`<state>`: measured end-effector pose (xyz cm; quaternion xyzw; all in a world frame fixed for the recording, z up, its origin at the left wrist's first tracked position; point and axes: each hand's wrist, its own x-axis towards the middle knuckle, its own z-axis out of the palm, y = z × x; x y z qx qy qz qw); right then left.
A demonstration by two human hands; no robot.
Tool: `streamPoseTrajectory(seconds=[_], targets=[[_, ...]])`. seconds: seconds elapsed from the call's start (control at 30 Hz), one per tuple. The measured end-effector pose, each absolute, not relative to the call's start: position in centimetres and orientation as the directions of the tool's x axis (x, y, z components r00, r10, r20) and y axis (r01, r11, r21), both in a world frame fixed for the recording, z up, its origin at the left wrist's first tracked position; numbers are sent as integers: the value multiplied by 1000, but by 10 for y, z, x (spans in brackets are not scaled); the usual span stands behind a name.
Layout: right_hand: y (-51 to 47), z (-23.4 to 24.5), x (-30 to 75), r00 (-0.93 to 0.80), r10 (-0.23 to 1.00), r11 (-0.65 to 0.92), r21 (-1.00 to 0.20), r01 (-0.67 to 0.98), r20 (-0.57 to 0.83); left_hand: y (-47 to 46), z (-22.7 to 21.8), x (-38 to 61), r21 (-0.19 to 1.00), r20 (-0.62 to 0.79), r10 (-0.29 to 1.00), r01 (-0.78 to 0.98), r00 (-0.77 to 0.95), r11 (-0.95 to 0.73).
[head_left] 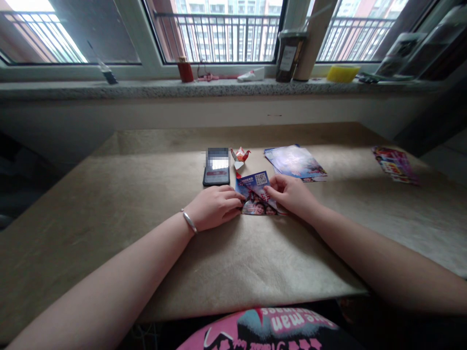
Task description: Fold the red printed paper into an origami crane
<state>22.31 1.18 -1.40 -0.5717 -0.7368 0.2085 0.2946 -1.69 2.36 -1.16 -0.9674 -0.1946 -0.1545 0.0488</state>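
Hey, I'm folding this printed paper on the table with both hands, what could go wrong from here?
1. The left hand and right hand press only the side edges of the printed paper; its middle is free, so it may slip and crease crooked.
2. The phone and the small folded paper figure lie just behind the paper; a forward push might bump them.
3. The glossy sheet may spring open once released.

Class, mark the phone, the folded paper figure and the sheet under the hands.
phone (216, 171): head view, middle of its screen.
paper figure (240, 155): head view, its red-and-white body.
sheet (256, 190): head view, printed face between the hands.
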Motion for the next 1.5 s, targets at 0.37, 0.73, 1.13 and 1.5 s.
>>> streamPoseTrajectory(seconds=[0.37, 0.73, 1.13, 1.5], targets=[[22, -10, 241, -82, 967, 216, -606, 766, 240, 23, -10, -15, 15, 306, 381, 396, 872, -918], [28, -8, 254, -70, 980, 157, -512, 844, 184, 21, -8, -16, -94, 297, 341, 383, 892, -919], [34, -7, 265, -104, 992, 67, -396, 916, -72, 21, -3, -17, -214, 283, 292, 357, 914, -909], [23, -6, 256, -404, 861, 478, -218, 851, 309, 23, -1, -20, -172, 276, 281, 335, 919, -926]])
